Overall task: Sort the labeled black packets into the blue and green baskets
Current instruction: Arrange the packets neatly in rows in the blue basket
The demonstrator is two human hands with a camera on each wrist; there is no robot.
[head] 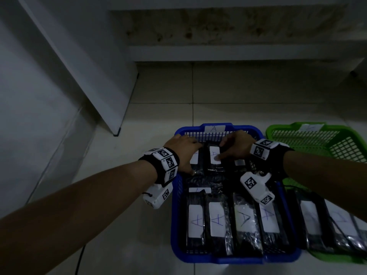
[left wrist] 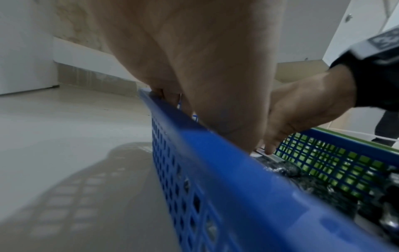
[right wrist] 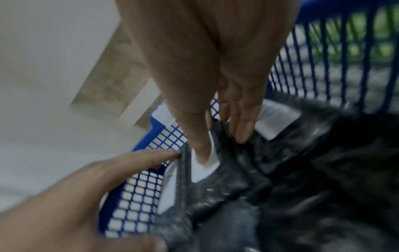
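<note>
The blue basket (head: 218,259) marked A holds several black packets with white A labels in two rows. In its far row my right hand (head: 220,150) pinches the middle packet (head: 214,166): the thumb lies on its white label and the fingers reach behind its top edge. The right wrist view shows the same pinch by the right hand (right wrist: 222,146) on that packet (right wrist: 226,184). My left hand (head: 190,155) rests with straight fingers on the far-left packet (head: 194,160), one finger touching the held packet's side. The green basket (head: 317,128) stands to the right.
More labelled black packets (head: 311,221) lie in the near part of the green basket. Both baskets sit on a pale tiled floor. A white panel (head: 95,80) leans at the left and a wall step runs behind the baskets.
</note>
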